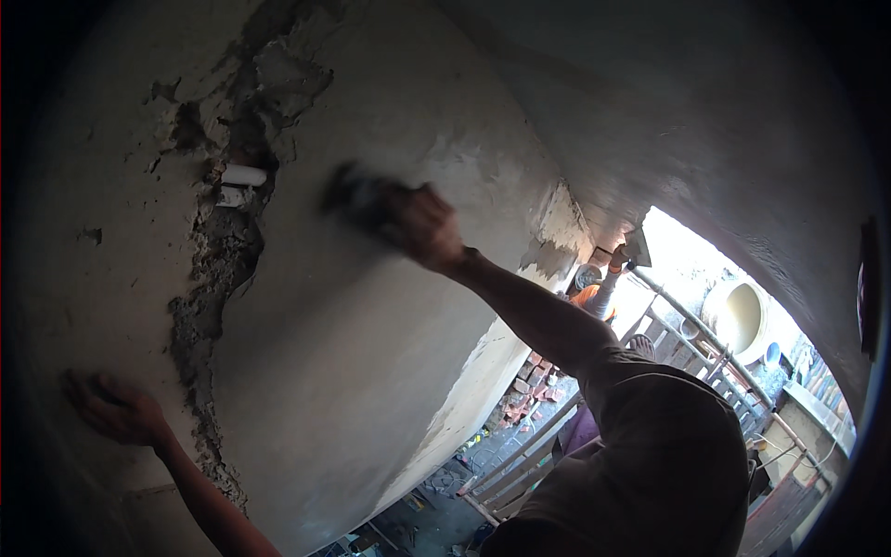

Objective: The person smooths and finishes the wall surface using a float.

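Observation:
My right hand (427,227) grips a dark, motion-blurred tool (357,193), apparently a pad or float, on the smooth plastered wall (353,353). My left hand (111,408) rests at the lower left with fingers apart against that wall. Between them runs a long, ragged channel of broken plaster (209,288), with short white pipe pieces (243,174) in its upper part. Above and to the right, a curved grey plaster surface (668,111) meets the wall at a corner with a rough, partly coated patch (557,223).
A co-worker (601,295) in orange holds a trowel (639,243) up at the corner. Below are scaffold railings (701,325), a bamboo or wood slatted platform (520,464), broken bricks (529,390) and a large cream drum (742,316) beyond the bright opening.

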Motion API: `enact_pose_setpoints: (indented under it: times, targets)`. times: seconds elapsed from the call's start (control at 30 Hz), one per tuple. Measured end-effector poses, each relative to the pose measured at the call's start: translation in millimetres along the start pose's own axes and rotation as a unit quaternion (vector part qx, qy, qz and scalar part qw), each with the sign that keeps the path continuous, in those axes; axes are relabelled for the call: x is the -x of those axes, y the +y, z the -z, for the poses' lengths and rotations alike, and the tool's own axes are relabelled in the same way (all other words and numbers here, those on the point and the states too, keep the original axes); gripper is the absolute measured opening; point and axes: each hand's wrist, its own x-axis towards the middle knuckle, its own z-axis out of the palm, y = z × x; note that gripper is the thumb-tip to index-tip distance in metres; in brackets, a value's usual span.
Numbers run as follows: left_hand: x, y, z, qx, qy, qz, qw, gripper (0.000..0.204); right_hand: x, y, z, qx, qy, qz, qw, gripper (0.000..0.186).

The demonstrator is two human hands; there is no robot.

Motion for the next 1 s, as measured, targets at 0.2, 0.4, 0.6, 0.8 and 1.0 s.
enact_pose_setpoints:
  times: [0.2, 0.4, 0.6, 0.8, 1.0]
  targets:
    - [14.1, -10.8, -11.7, 0.001, -0.009, -0.017, 1.000, 0.041, -106.6, 34.8, 27.9, 0.044, 0.051, 0.109, 0.992, 0.051]
    - [1.3, 0.0, -1.3, -0.005, -0.005, 0.010, 1.000, 0.043, 14.3, 34.0, 9.9, 0.025, 0.031, -0.153, 0.987, 0.058]
    - [7.5, -0.8, -1.3, 0.004, -0.014, 0.006, 1.000, 0.044, -118.6, 13.8, 16.9, 0.049, 0.027, 0.105, 0.993, 0.056]
    - [1.0, 4.3, 2.6, 0.001, -0.014, 0.010, 1.000, 0.044, -106.1, 81.4, 34.0, 0.056, 0.155, -0.038, 0.986, 0.045]
    - [3.7, 1.4, 2.8, 0.008, -0.024, 0.012, 1.000, 0.044, -118.0, 17.5, 11.9, 0.040, 0.058, 0.129, 0.989, 0.053]
